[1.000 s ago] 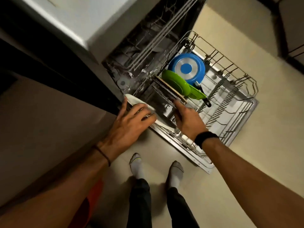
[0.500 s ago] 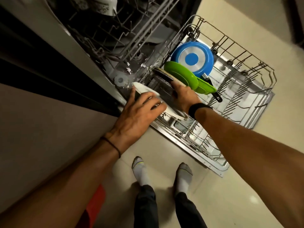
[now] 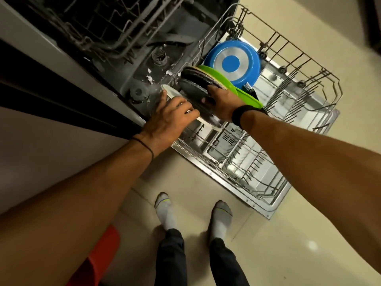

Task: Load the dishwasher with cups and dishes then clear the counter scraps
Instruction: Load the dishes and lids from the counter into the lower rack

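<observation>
Left hand [image 3: 171, 118], one white plate [image 3: 169, 91], right hand [image 3: 223, 102], two dark plates [image 3: 193, 87]

Pulled out before me, the grey wire lower rack [image 3: 268, 168] sits over the open steel dishwasher door [image 3: 206, 171]. On edge in its far corner stand a round blue pan [image 3: 233, 62], a lime-green plate [image 3: 224, 79], a tan-rimmed black plate [image 3: 198, 76], a grey speckled round plate [image 3: 192, 89] and, nearest me, a white round plate [image 3: 171, 92].
</observation>
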`<state>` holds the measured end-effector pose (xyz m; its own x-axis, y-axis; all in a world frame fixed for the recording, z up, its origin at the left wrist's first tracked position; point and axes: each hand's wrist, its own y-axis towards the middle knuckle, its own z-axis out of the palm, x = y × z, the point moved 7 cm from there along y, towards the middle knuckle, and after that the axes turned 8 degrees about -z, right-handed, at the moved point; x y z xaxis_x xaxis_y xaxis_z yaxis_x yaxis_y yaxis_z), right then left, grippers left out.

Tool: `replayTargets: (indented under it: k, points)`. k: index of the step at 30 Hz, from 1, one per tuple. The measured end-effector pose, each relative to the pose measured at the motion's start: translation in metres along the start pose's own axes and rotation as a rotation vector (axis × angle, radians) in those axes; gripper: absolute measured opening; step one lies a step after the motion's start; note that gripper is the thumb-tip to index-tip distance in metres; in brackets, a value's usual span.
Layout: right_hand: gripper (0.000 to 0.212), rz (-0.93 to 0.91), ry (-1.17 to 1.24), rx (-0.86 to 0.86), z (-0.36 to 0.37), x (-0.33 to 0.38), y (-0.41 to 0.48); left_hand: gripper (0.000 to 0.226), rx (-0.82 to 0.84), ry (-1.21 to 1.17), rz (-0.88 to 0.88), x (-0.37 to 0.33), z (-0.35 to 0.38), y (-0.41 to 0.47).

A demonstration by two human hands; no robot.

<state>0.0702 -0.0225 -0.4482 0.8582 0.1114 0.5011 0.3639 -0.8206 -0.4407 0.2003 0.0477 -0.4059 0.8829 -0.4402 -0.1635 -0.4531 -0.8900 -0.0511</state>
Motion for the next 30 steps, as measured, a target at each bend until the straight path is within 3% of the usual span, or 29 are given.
replayTargets:
  k: [6, 9, 11, 15, 21, 24, 30]
  points:
    - [0.033, -0.051, 0.082, -0.053, -0.006, 0.015, -0.005, 0.031, 0.175, 0.004, -0.055, -0.007, 0.015, 0.034]
    - [0.03, -0.072, 0.149, -0.122, -0.016, 0.013, -0.016, 0.029, 0.259, 0.125, -0.106, -0.018, 0.018, 0.052]
    - [0.028, -0.084, 0.199, -0.179, -0.026, 0.008, -0.031, 0.03, 0.244, 0.12, -0.138, -0.024, 0.014, 0.053]
    - [0.027, -0.061, 0.404, -0.27, -0.045, 0.007, -0.076, 0.03, 0.044, -0.198, -0.242, -0.027, -0.027, 0.031]
    - [0.035, 0.038, 0.702, -0.282, -0.08, 0.032, -0.169, 0.045, 0.115, -0.562, -0.513, -0.051, -0.114, -0.009]
    - [0.029, 0.072, 0.842, -0.327, -0.118, 0.06, -0.222, 0.046, 0.094, -0.83, -0.648, -0.078, -0.171, -0.037]
    - [0.03, 0.015, 1.111, -0.41, -0.208, 0.138, -0.344, 0.041, -0.042, -1.18, -0.694, -0.149, -0.301, -0.106]
